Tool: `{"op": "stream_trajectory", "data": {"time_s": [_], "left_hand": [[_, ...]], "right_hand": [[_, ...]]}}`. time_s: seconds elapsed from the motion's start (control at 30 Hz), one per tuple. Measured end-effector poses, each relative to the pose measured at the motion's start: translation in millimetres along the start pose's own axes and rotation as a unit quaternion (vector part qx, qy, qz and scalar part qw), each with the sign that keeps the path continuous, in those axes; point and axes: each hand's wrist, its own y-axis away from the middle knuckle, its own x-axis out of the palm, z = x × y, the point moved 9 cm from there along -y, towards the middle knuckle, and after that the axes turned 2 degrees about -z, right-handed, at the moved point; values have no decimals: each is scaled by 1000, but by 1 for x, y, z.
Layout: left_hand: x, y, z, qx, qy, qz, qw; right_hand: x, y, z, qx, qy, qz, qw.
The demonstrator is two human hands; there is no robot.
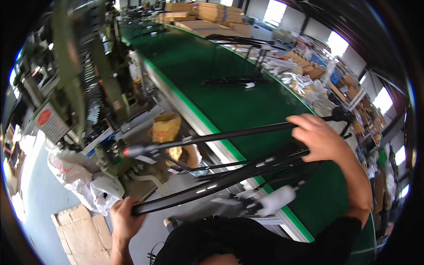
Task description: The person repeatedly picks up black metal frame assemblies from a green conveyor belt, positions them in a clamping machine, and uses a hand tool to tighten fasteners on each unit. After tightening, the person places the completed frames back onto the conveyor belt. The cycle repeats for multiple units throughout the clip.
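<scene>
A black folding frame of metal tubes (205, 185), with thin rods between its thicker tubes, spans the view in front of me. My left hand (126, 215) is closed around the lower left end of the thick curved tube. With fingers spread across two tubes, my right hand (311, 137) grips the frame at its upper right. A red-tipped end (127, 152) points left. Below the frame hangs a white wrapped cylindrical part (277, 199), blurred. Part of the frame lies over the green conveyor belt (185, 59).
Green machinery (76, 76) stands at the left, beside white sacks (71, 175) and flattened cardboard (81, 232) on the floor. More black tube assemblies (235, 80) lie on the belt. Cardboard boxes (220, 12) and heaped wrapped parts (294, 78) line its far side.
</scene>
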Motion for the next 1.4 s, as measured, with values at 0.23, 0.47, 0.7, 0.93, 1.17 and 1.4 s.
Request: {"op": "stream_trajectory", "data": {"time_s": [0.23, 0.47, 0.7, 0.93, 1.17, 1.4], "left_hand": [[183, -113, -298, 345, 461, 337, 745], [415, -425, -116, 12, 168, 197, 966], [442, -612, -50, -194, 373, 69, 905], [467, -507, -205, -15, 382, 295, 876], [323, -291, -262, -6, 276, 358, 892], [76, -107, -160, -140, 157, 141, 967]], "right_hand": [[54, 359, -256, 473, 68, -64, 876], [230, 554, -315, 747, 71, -42, 660], [217, 576, -312, 776, 79, -82, 621], [224, 614, -319, 786, 160, 32, 596], [99, 209, -361, 447, 105, -154, 875], [64, -123, -265, 4, -66, -355, 932]]}}
